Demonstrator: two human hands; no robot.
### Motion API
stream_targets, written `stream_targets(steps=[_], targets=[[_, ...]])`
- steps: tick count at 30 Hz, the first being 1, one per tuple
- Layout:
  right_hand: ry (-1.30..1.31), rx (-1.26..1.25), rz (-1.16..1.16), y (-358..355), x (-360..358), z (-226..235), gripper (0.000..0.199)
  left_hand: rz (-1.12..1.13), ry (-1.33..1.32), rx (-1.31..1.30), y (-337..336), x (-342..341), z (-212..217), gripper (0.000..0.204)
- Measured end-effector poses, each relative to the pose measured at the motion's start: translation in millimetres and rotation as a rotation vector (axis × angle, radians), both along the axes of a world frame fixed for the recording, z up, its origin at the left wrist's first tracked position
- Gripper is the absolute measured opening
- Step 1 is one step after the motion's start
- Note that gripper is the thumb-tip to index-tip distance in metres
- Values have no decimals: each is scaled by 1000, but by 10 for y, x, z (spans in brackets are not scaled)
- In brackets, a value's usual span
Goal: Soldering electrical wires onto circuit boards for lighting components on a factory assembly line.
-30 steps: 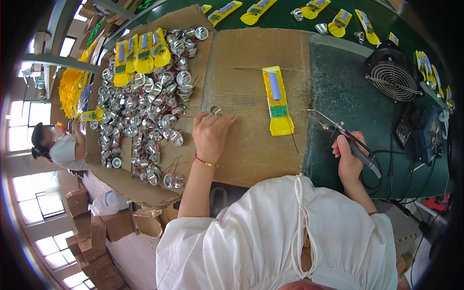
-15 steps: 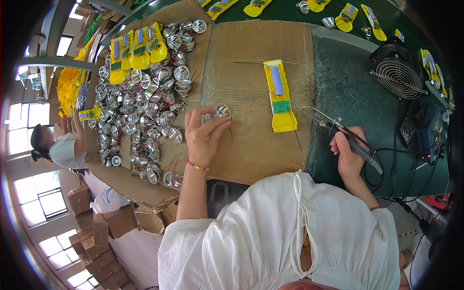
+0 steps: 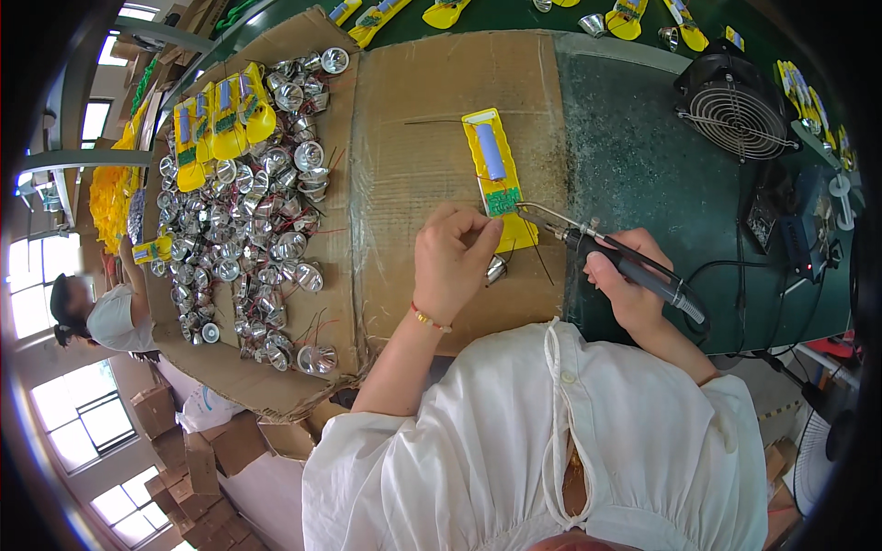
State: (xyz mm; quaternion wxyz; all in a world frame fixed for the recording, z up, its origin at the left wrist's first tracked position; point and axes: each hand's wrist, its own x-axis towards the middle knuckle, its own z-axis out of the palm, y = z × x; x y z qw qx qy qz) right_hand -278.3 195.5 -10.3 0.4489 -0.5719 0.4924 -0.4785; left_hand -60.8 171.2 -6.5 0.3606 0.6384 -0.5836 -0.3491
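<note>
A yellow plastic flashlight half (image 3: 525, 236) lies on the cardboard in front of me, with a blue cylindrical battery cell (image 3: 491, 151) and a small green circuit board (image 3: 502, 201) in it. My left hand (image 3: 448, 257) is closed in a pinch at the board's lower left edge. A shiny lamp reflector (image 3: 496, 268) shows just under its thumb; the fingers partly hide how it and its wires are held. My right hand (image 3: 628, 280) grips a soldering iron (image 3: 634, 266) with a thin curved feed tube (image 3: 551, 213). The tip reaches the board's right edge.
At the left, a cardboard box (image 3: 336, 266) holds many reflectors (image 3: 230, 248) and several yellow flashlight halves (image 3: 220, 124). A black fan (image 3: 735, 115) stands on the green bench at right, near cables and a blue box (image 3: 801, 243). Another person (image 3: 119, 312) works at far left.
My left hand has moved right with the reflector, from bare cardboard to the circuit board. My right hand has brought the soldering iron tip in to the board. The view has shifted slightly.
</note>
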Motion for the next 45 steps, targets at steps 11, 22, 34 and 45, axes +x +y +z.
stream_targets(steps=[11, 22, 34, 45], targets=[[-163, 117, -72, -12, 92, 55, 16, 42, 39, 56, -49, -55, 1, 14], [-315, 148, -100, 35, -61, 48, 17, 53, -10, 78, -78, -53, -5, 15], [-296, 162, -104, 83, -108, 63, 17, 100, 59, 73, -33, -81, 15, 16], [-291, 164, -112, 60, -83, 89, 17, -51, -203, -367, 152, -175, 65, 11]])
